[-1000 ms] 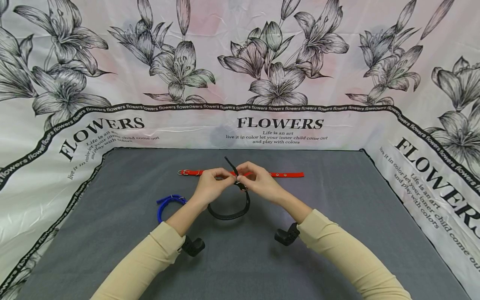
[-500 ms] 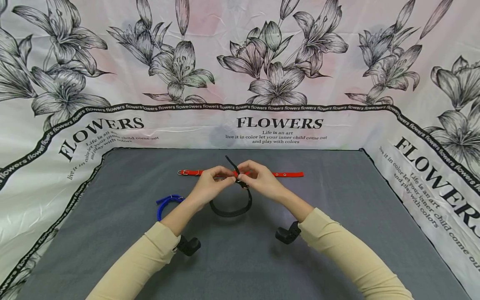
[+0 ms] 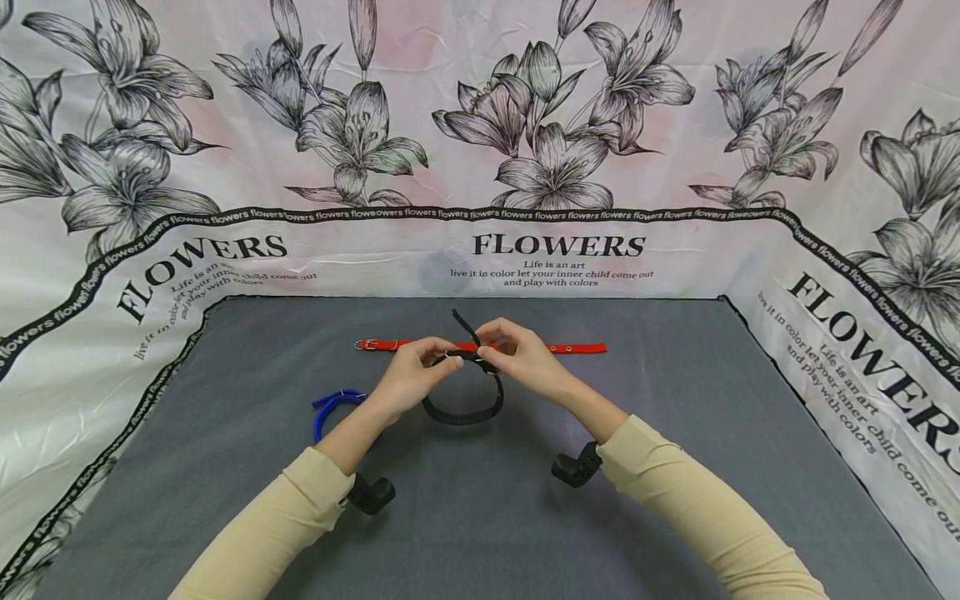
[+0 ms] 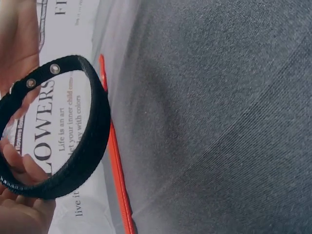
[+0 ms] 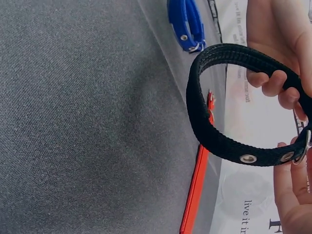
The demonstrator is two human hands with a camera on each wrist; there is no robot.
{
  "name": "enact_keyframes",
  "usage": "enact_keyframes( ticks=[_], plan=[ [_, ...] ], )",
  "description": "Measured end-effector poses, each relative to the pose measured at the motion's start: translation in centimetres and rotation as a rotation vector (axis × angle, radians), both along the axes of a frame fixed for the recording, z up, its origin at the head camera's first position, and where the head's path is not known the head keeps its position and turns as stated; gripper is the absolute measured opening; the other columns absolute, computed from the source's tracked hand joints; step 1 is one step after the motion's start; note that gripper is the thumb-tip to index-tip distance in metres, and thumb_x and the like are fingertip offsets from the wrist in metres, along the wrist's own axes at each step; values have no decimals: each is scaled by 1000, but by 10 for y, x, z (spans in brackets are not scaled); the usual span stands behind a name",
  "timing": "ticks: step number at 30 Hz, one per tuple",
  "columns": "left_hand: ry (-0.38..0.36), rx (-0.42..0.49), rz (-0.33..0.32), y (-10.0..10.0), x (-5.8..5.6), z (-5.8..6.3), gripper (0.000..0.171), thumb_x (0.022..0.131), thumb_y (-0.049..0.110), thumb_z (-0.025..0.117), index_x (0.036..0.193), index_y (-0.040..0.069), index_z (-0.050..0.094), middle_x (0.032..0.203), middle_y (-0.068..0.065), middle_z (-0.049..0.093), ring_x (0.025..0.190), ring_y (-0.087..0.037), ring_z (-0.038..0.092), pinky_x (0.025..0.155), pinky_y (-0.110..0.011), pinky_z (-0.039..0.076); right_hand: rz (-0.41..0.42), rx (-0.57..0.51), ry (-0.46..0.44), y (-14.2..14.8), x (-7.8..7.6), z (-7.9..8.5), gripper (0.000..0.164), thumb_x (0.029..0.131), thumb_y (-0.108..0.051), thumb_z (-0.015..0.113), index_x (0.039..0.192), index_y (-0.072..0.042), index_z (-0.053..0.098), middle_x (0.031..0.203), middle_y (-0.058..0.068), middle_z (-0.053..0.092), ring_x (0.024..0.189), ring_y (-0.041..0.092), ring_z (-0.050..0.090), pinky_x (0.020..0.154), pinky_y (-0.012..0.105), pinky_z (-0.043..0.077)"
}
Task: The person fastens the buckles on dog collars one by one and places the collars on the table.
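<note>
Left of the left grip (image 3: 408, 375), a curled blue buckled strap (image 3: 328, 402) lies on the grey cloth-covered bench (image 3: 465, 517), part-hidden by the left forearm (image 3: 350, 442). The left grip and right grip (image 3: 522, 357) both pinch 1 black woven strap (image 4: 100, 124) with metal eyelets, looped between them. Beyond the 2 grips, a flat red strap (image 3: 579, 348) lies straight, its middle hidden.

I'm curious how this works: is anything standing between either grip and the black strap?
Nothing visible does: the left grip and the right grip both hold the black strap directly. The red strap lies beyond them and the blue strap off to the left, neither in between.
</note>
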State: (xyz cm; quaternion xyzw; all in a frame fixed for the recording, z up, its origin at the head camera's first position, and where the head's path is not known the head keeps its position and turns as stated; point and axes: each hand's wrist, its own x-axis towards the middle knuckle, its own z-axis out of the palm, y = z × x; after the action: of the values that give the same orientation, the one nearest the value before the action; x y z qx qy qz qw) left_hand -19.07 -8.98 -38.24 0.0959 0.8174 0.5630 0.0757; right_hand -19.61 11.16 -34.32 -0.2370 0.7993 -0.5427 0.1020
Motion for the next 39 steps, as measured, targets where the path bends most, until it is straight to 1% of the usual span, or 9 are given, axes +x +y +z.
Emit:
enact_keyframes(
  ticks=[4,8,12,16,19,24,27,33,39],
  plan=[
    [-11,15,-1,1,3,3,28,91,27,59,113,11,59,86,-11,58,76,-29,54,69,-38,46,5,21,-23,-1,0,0,26,92,-11,56,116,-1,53,113,17,55,89,26,60,77,35,52],
    [-19,43,-6,2,4,3,27,92,28,58,113,11,59,89,-9,58,79,-33,55,74,-44,46,-6,55,-33,1,-10,-16,23,91,-15,58,113,-9,56,111,10,58,88,21,62,76,33,51],
    [-11,76,1,2,1,-1,23,91,29,58,110,15,60,91,-8,59,81,-35,54,76,-49,45,-12,63,-54,3,-17,-29,18,89,-16,58,107,-15,57,108,5,58,87,19,62,77,41,50],
    [2,81,9,4,1,-1,24,91,29,59,110,15,60,91,-8,59,76,-27,53,75,-47,45,-4,29,-134,5,-16,-28,15,88,-14,57,103,-13,56,108,7,57,90,22,62,78,46,50],
    [5,75,14,4,1,-2,26,91,30,59,111,14,60,83,-5,57,72,-24,51,71,-43,45,10,22,-191,6,-16,-28,15,88,-14,57,102,-11,54,110,8,56,95,23,62,78,42,52],
    [1,71,21,5,2,-3,25,90,29,61,110,15,61,75,-4,54,73,-35,50,65,-35,42,26,29,-210,9,-17,-29,16,89,-13,57,103,-7,53,113,11,54,97,22,62,80,42,52],
    [-3,65,31,4,1,-2,25,88,27,64,110,18,62,79,-5,57,76,-39,50,65,-35,43,14,23,-200,10,-18,-30,19,89,-12,57,106,-7,54,112,11,54,96,21,62,80,43,52],
    [-31,73,82,4,-1,0,27,85,26,67,111,19,63,98,-3,65,82,-21,62,77,-44,50,-15,-17,-202,13,-19,-32,22,90,-10,55,111,-5,53,108,11,53,96,20,60,82,48,50],
    [-52,63,150,6,-2,0,25,84,32,68,104,18,67,92,-3,66,76,-18,60,70,-40,49,-28,-25,-215,12,-18,-35,20,92,-15,55,110,-6,52,111,11,53,98,22,59,83,49,49]
  ],
)
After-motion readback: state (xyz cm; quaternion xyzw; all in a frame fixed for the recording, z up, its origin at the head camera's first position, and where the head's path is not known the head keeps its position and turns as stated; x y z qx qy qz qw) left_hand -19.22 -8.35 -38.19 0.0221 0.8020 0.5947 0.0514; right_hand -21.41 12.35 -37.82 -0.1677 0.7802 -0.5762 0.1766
